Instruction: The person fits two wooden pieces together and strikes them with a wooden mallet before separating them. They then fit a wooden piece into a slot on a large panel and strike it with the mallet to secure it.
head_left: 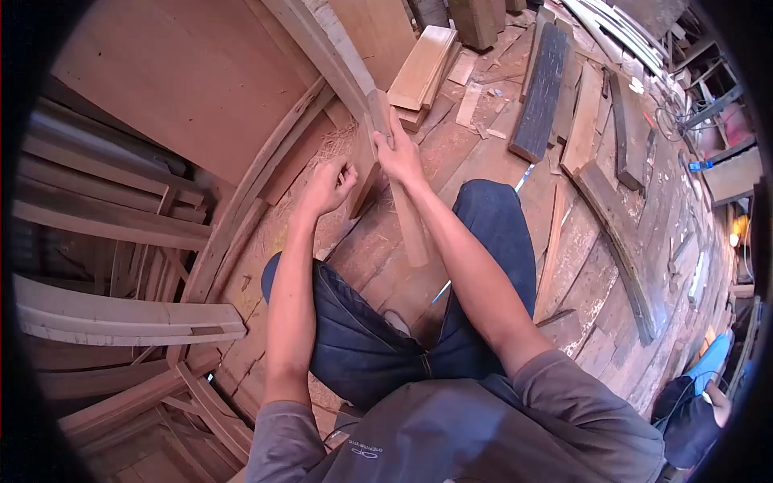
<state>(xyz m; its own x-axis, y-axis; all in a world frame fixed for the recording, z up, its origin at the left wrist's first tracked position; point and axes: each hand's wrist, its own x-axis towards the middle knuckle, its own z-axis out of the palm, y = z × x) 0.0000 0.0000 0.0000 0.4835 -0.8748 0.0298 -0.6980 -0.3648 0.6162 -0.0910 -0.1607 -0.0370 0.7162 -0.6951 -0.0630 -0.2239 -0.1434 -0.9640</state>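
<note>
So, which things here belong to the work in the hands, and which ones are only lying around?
In hand: wooden strip, gripped by the right hand; left hand curled beside it.
Lying about: stacked pale boards, dark plank, plywood sheet, curved timbers, scrap offcut.

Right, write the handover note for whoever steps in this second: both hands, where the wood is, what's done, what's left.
Right hand: shut on the wooden slat, gripping near its upper end.
Left hand: curled shut just beside the slat, against a second wood piece; whether it actually grips that piece cannot be told.
Slat: slants down over the plank floor in front of the knees, its top end close to the long leaning beam.
Done: slat is in hand.
Left: slat is not set down or fixed anywhere; check the left hand's hold.
</note>
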